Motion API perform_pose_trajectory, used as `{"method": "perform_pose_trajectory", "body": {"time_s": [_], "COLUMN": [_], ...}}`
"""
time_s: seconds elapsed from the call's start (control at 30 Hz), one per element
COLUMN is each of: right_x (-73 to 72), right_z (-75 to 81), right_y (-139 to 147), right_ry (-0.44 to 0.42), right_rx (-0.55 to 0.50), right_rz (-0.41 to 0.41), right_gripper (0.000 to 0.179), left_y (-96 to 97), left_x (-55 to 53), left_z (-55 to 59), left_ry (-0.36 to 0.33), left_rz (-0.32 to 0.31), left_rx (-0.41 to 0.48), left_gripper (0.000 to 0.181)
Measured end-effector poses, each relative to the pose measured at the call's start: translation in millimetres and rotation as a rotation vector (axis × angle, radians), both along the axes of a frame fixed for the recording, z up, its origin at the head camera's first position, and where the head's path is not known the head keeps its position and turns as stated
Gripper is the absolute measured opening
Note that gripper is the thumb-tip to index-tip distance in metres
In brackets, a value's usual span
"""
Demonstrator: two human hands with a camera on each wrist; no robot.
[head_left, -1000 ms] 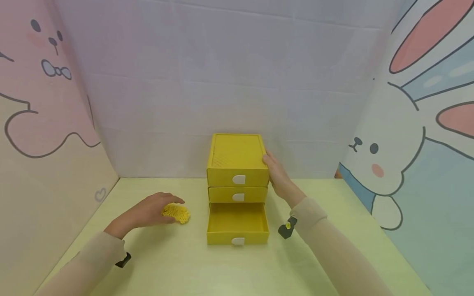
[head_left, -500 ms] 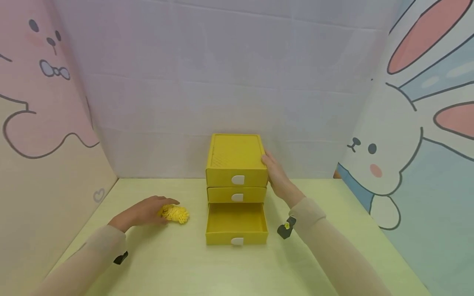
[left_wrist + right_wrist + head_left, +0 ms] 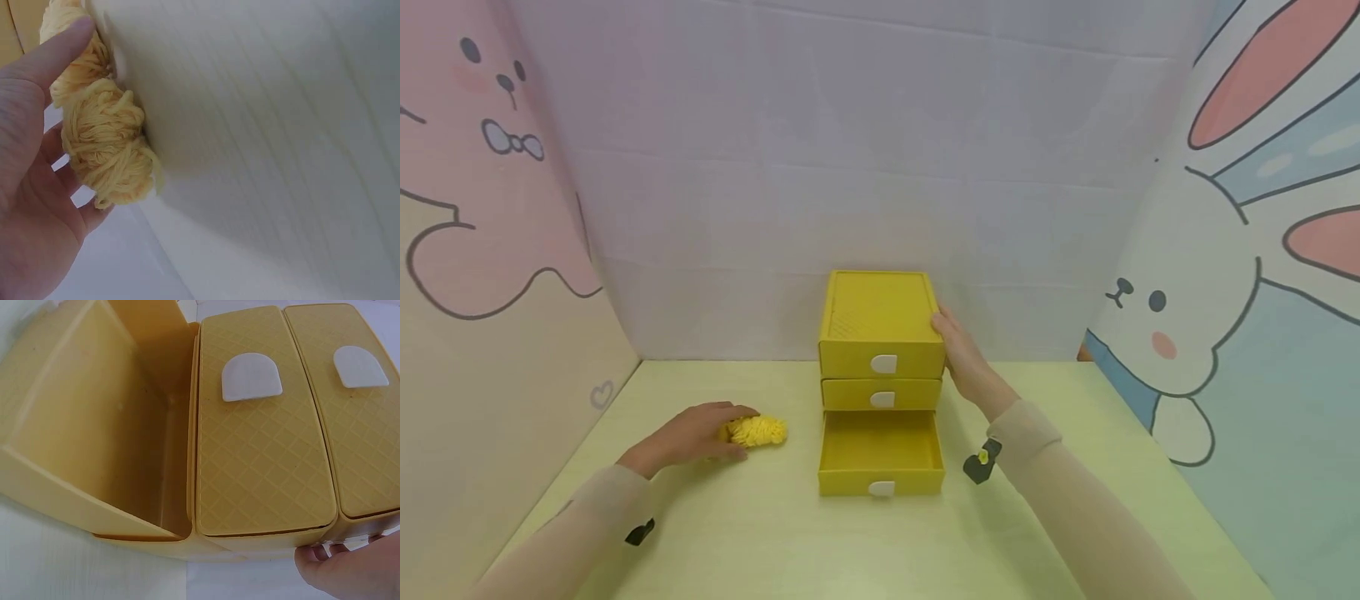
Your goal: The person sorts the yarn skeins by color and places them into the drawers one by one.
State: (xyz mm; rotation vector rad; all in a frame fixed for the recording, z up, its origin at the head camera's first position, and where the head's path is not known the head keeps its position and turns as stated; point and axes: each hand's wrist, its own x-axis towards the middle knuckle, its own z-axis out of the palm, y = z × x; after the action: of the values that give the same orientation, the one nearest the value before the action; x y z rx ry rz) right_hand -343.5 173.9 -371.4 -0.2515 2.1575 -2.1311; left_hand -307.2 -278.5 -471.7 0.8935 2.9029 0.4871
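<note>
On the left of the table, my left hand (image 3: 692, 433) holds a yellow bundle of yarn (image 3: 758, 431) low at the tabletop. The left wrist view shows the thumb over one end of the yarn (image 3: 106, 144), with fingers curled behind it. A yellow three-drawer unit (image 3: 880, 308) stands in the middle, its bottom drawer (image 3: 880, 483) pulled out with nothing in it. My right hand (image 3: 964, 362) rests against the unit's right side, thumb at the top edge. From the right wrist view, the fingers (image 3: 350, 569) lie along that side, partly hidden.
The pale table (image 3: 850, 550) meets a white cloth wall (image 3: 775, 208) behind the unit. Cartoon-printed side walls (image 3: 1187, 350) enclose the left and right. White tabs (image 3: 883, 364) mark the drawer fronts; the upper two drawers are closed.
My left hand has drawn slightly left and its fingers have closed round the yarn, whose bundle has shifted a little. The right hand and the drawer unit have stayed put.
</note>
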Motion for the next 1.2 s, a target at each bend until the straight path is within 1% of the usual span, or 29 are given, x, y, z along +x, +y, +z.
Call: {"method": "perform_pose_trajectory", "body": {"time_s": [0.1,0.2,0.4,0.5,0.67,0.83,1.0,1.2], "right_x": [0.5,1.2,1.6,1.4,1.0,0.6,-0.1,0.6], "right_z": [0.7,1.8,2.1,2.0,2.2,1.3,0.7,1.6], "right_y": [0,-1,-1,-1,-1,0,0,-1], "right_ry": [0.001,-0.002,-0.009,-0.007,-0.005,-0.004,-0.01,-0.011], "right_rx": [-0.005,-0.007,-0.002,0.002,-0.009,-0.008,-0.005,0.002], "right_rz": [-0.001,-0.002,-0.004,-0.006,-0.008,-0.004,-0.004,-0.01], "right_gripper": [0.063,0.063,0.063,0.063,0.063,0.064,0.064,0.064], "left_y": [3.6,8.5,19.9,22.9,27.5,33.8,43.9,61.7], "left_x": [-1.1,-3.2,-8.5,-9.5,-10.3,-7.6,-2.9,3.8], "left_z": [-1.9,-2.6,0.8,3.5,9.5,23.0,39.8,55.3], "left_ry": [0.034,0.052,0.046,0.038,0.052,0.074,0.085,0.054], "left_rz": [-0.005,-0.011,0.001,0.003,0.001,-0.013,-0.059,-0.103], "left_rx": [-0.013,-0.021,-0.047,-0.048,-0.043,0.001,0.053,0.118], "left_gripper": [0.065,0.063,0.052,0.048,0.042,0.041,0.043,0.044]}}
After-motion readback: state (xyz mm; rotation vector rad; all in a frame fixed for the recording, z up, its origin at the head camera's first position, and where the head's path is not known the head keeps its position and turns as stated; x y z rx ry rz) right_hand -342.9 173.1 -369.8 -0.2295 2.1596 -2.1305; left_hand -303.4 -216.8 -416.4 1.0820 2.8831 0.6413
